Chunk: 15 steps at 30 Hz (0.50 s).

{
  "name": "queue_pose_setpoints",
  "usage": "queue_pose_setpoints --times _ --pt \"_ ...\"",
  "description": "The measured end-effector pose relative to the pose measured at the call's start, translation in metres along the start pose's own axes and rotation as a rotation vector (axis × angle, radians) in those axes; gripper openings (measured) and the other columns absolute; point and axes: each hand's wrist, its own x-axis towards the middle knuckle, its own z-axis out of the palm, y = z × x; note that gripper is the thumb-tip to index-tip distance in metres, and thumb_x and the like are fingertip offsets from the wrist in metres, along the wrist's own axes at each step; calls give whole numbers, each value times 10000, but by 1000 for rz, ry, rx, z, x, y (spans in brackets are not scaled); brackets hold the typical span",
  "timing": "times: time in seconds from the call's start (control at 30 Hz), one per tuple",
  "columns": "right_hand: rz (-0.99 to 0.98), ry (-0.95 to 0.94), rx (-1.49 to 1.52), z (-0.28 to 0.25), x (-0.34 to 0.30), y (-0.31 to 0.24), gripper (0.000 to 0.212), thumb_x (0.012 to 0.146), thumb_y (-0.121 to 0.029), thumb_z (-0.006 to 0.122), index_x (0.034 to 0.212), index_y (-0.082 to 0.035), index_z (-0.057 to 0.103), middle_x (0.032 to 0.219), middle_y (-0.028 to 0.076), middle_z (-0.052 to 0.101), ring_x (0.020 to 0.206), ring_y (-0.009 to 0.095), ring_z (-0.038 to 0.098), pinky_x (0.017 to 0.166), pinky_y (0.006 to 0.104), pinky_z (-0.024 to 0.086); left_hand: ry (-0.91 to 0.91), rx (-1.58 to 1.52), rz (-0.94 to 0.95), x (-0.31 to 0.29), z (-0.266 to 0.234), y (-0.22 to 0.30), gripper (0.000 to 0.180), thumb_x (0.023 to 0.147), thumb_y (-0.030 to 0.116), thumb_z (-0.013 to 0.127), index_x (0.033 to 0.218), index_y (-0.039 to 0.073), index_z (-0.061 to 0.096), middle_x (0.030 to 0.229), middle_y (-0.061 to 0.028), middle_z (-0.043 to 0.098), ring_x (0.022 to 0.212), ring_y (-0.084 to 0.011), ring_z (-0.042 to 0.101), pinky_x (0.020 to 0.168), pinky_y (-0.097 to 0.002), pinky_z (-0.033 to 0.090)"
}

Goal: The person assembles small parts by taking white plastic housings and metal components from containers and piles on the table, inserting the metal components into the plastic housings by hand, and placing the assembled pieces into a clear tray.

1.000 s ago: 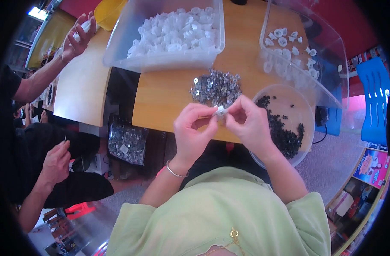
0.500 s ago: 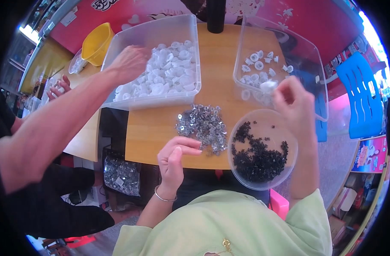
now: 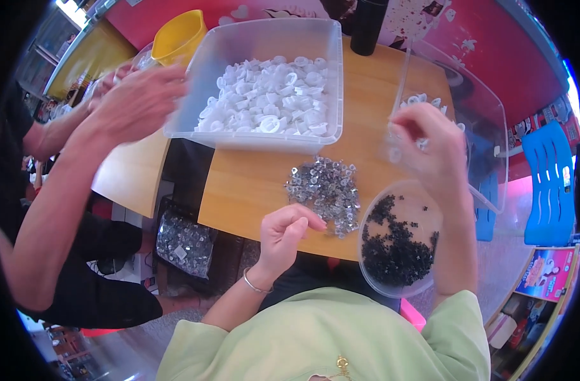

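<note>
My left hand (image 3: 285, 233) has its fingers curled, thumb and forefinger together at the near edge of a pile of small shiny metal pieces (image 3: 322, 190). Whether a piece is between them is too small to see. Over the near side of a clear plastic bin (image 3: 503, 152), my right hand (image 3: 430, 136) is bent with a gap between thumb and forefinger, and no part shows in it. White plastic parts (image 3: 418, 99) lie in that bin, partly hidden by this hand. Below my right forearm sits a round clear tub (image 3: 366, 279) with small black pieces (image 3: 398, 254).
A large translucent bin (image 3: 337, 82) of white round parts (image 3: 271, 95) stands on the wooden table (image 3: 239, 190). At left, a co-worker's hands (image 3: 134, 105) are beside it, near a yellow basin (image 3: 179, 38). A black cylinder (image 3: 368, 25) stands behind; a blue chair (image 3: 547, 184) is at right.
The view has shifted, moving the table rightward in the picture. The white part at my right fingertips no longer shows there. A co-worker's hand has left the large bin toward the left.
</note>
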Motion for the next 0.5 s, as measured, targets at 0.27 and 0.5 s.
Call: queue_pose_setpoints --times 0.27,0.5 --pt "-287 -491 -389 109 82 6 166 737 -8 567 892 -21 622 905 158 616 843 315 608 722 399 490 30 -134 -9 4 -2 1 176 752 70 460 588 4 458 819 -142 637 750 -172 563 702 -300 448" --pt "-166 -768 -594 144 91 13 141 673 -7 567 780 -9 659 823 175 644 796 336 631 678 420 509 29 -95 -56 5 -14 -4 199 775 79 448 590 6 462 812 -137 621 745 -174 563 704 -291 450"
